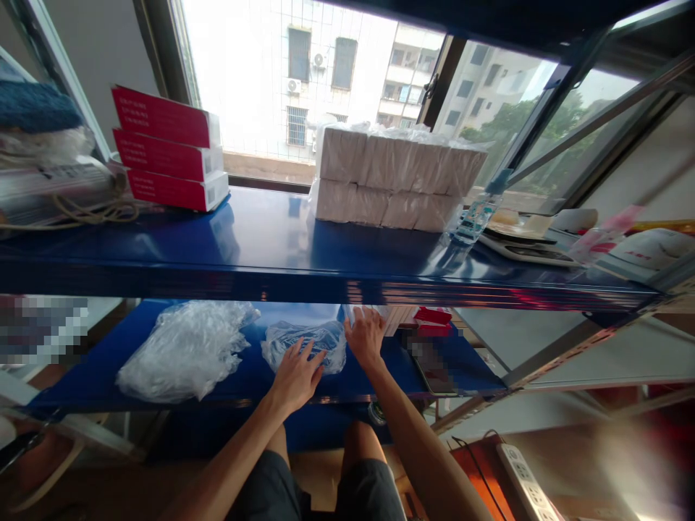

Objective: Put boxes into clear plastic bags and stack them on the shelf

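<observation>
Spanning the window side as an upper blue shelf (271,235), carrying a stack of red boxes (171,148), plastic-wrapped white packs (396,177), a bottle (475,217) and a scale (524,250). Stretching beneath as a lower shelf (248,378), bearing a large plastic bundle (184,351), a smaller bundle (332,337) and a phone (434,365).

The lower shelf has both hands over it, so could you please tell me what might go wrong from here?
The phone lies near the front edge of the lower shelf, so a rightward sweep of the right hand might knock it off. The smaller clear plastic bundle under the left hand looks loose and could slide. The upper shelf overhangs, so a quick lift might bump the knuckles.
</observation>
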Available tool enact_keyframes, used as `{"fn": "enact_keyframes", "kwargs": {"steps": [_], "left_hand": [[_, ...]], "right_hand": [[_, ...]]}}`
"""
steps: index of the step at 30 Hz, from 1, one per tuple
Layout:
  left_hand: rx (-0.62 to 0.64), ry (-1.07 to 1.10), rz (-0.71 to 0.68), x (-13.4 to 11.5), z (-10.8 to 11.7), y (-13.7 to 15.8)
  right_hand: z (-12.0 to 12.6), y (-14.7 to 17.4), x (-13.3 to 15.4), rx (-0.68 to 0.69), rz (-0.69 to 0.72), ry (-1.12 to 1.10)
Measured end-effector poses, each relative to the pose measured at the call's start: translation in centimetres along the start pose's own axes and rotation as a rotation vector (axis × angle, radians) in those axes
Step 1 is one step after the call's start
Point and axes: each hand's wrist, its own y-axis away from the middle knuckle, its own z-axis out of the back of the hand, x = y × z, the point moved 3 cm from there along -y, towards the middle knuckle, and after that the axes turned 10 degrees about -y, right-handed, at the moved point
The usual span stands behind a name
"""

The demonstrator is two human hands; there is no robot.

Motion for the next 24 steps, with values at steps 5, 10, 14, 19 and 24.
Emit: {"fn": "enact_keyframes", "kwargs": {"steps": [5, 10, 14, 19, 24], "left_hand": [[-0.015, 0.019, 0.009, 0.7, -1.1, 0.5], [-0.113, 0.118, -0.006, 0.1, 0.1, 0.2], [-0.184, 0.194, 0.051, -1.3, 0.7, 0.3], [-0.198, 0.243, 0.112, -2.2, 0.5, 0.9], [-0.207, 0.434, 0.164, -1.7, 1.8, 1.2]], "right_hand": [[0.0, 2.0, -1.1, -0.019, -0.071, -0.056], [-0.4, 5.7, -2.2, -0.159, -0.165, -0.14], [-1.1, 6.1, -2.0, -0.075, -0.327, -0.166], [-0.7, 4.6, -2.3, -0.054, -0.434, -0.287], [1.0, 5.3, -4.2, -0.199, -0.53, -0.791]]}}
